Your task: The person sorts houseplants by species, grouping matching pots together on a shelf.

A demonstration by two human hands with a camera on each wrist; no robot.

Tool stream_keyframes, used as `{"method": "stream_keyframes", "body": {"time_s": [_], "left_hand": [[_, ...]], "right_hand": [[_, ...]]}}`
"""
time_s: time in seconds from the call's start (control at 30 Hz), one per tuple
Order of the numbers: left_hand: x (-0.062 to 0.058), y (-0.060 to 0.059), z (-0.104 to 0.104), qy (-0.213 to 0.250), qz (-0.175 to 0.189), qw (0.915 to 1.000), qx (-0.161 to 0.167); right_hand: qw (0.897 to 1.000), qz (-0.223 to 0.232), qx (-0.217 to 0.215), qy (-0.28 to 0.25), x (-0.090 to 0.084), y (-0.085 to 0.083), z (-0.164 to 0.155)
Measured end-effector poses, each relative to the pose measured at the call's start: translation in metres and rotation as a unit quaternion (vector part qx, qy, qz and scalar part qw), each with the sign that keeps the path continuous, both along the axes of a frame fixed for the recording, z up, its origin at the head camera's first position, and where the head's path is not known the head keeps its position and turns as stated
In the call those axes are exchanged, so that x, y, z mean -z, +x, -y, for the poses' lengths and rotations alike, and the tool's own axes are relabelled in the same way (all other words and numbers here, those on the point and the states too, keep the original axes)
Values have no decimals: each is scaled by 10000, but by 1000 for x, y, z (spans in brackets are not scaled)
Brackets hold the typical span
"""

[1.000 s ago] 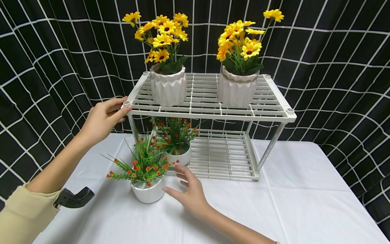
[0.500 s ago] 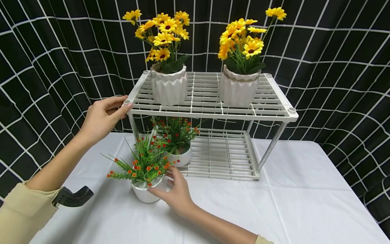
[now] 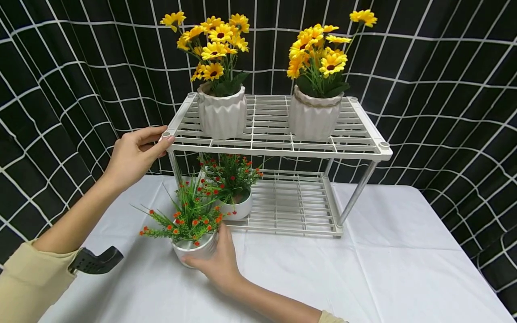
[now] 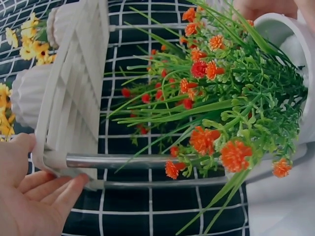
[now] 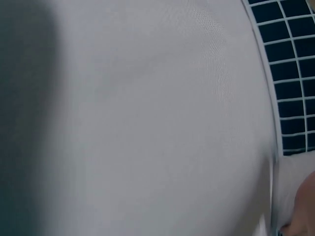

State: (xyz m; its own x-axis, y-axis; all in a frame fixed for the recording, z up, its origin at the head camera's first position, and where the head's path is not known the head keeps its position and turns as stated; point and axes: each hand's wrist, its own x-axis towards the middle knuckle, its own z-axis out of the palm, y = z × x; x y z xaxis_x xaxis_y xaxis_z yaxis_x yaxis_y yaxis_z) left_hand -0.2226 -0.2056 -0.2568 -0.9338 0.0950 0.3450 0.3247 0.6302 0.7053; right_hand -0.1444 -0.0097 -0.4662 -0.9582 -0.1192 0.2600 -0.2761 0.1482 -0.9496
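My left hand grips the near left corner of a white two-tier wire shelf rack; the left wrist view shows thumb and fingers about that corner. My right hand holds a white-potted artificial plant with orange flowers by its side. Its thumb lies across the pot's front, and the other fingers are hidden behind the pot. This plant is upright in front of the rack's left end. Behind it, a similar red-flowered plant sits on the lower tier.
Two white ribbed pots of yellow flowers, a left one and a right one, stand on the upper tier. A white cloth covers the table. Black curtain with a white grid hangs around the back and sides.
My right hand has moved left from beside the orange-flowered plant and closed around its pot. The left hand stays on the rack corner.
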Motion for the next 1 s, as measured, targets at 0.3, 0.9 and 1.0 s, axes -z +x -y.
{"method": "stream_keyframes", "body": {"time_s": [0.3,0.9,1.0], "left_hand": [[0,0,-1,37,10,10000,12],[0,-1,0,2,115,9999,23],[0,-1,0,-16,148,9999,9]], "right_hand": [[9993,-244,225,189,0,2,2],[9973,-29,-452,580,-10,18,-39],[9971,-67,-489,575,-10,20,-46]]}}
